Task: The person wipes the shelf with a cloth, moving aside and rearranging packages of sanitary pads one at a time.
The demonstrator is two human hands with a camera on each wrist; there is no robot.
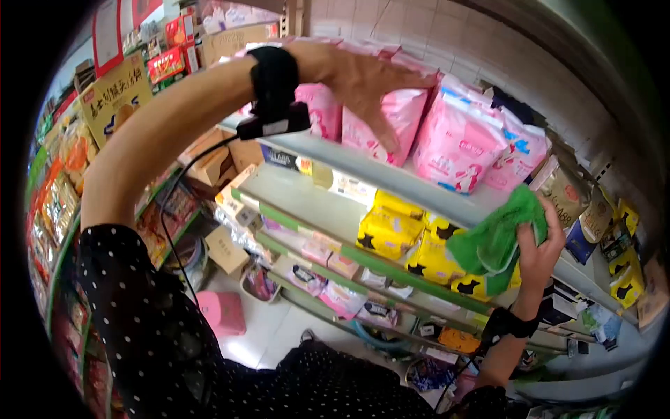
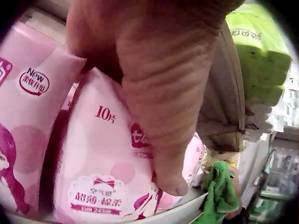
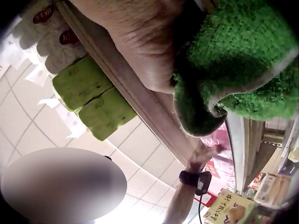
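My left hand is spread over a pink sanitary pad pack on the upper shelf, the thumb pointing down its front. In the left wrist view the straight thumb lies against the front of that pack, and the other fingers are mostly hidden. My right hand holds a bunched green cloth at the front of the shelf, to the right of the pink packs. Close up in the right wrist view, the cloth shows a fuzzy face and a pale edge.
More pink packs stand along the upper shelf. Yellow packs fill part of the shelf below. Dark and gold bags stand at the right. A pink stool and a cardboard box are on the floor side.
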